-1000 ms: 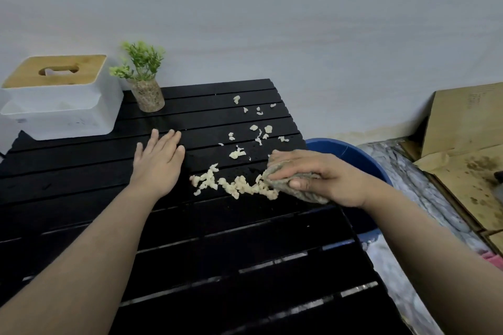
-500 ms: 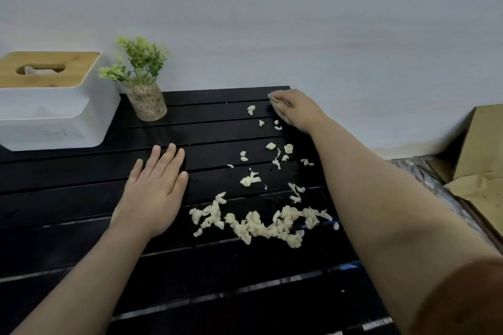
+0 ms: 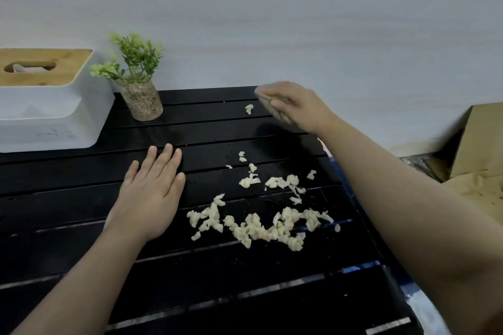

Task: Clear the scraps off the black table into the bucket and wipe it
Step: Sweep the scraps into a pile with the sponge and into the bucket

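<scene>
Pale yellow scraps (image 3: 261, 226) lie in a loose heap on the black slatted table (image 3: 217, 280), right of centre. A single scrap (image 3: 249, 109) sits near the far edge. My right hand (image 3: 296, 106) grips a grey cloth (image 3: 272, 106) at the table's far right corner, just right of that scrap; the hand is blurred. Flat on the slats to the left of the heap rests my left hand (image 3: 152, 193), fingers straight. The bucket shows only as blue slivers (image 3: 356, 269) under the table's right edge, mostly hidden by my right forearm.
A white tissue box (image 3: 49, 106) with a wooden lid stands at the far left. Beside it is a small plant (image 3: 138, 90) in a glass jar. Cardboard (image 3: 479, 144) lies on the floor at the right. A pale wall runs behind the table.
My right hand left the heap with the cloth and reached the far right corner. Since half a second ago it has swept some far scraps nearer. The left hand stayed flat.
</scene>
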Tool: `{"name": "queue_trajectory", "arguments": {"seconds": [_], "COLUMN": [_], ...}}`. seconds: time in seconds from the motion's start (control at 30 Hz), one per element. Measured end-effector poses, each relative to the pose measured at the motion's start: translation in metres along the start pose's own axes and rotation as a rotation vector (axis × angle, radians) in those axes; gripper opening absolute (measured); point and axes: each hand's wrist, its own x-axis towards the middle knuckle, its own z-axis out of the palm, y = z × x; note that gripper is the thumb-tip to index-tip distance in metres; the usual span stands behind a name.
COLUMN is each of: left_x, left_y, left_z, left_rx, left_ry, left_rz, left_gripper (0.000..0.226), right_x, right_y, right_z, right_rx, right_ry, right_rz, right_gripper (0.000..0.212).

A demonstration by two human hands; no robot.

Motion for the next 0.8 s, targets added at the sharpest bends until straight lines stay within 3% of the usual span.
{"name": "queue_trajectory", "arguments": {"seconds": [0.17, 0.23, 0.33, 0.53, 0.6, 0.7, 0.8], "left_x": [0.001, 0.001, 0.0, 0.0, 0.0, -0.001, 0.0], "left_y": [0.0, 0.0, 0.0, 0.002, 0.002, 0.003, 0.003], "left_z": [0.0, 0.0, 0.0, 0.0, -0.001, -0.002, -0.003], "left_rx": [-0.008, -0.011, -0.003, 0.005, -0.003, -0.001, 0.002], "left_ry": [0.012, 0.006, -0.005, -0.001, 0.001, -0.004, -0.008], "left_rz": [-0.002, -0.005, -0.003, -0.007, -0.011, -0.006, -0.008], "left_gripper": [0.052, 0.053, 0.053, 0.053, 0.052, 0.053, 0.052], "right_x": [0.064, 0.06, 0.028, -0.044, -0.038, -0.009, 0.004], "right_y": [0.032, 0.023, -0.001, -0.031, -0.034, -0.025, -0.018], "right_z": [0.033, 0.04, 0.041, 0.04, 0.029, 0.025, 0.043], "right_rx": [-0.317, -0.351, -0.165, -0.131, -0.061, -0.078, -0.262], "right_ry": [-0.05, -0.098, -0.31, -0.666, -0.582, -0.31, -0.333], "right_rz": [0.167, 0.089, -0.06, -0.32, -0.267, -0.13, -0.087], "right_gripper": [0.022, 0.021, 0.023, 0.027, 0.027, 0.024, 0.025]}}
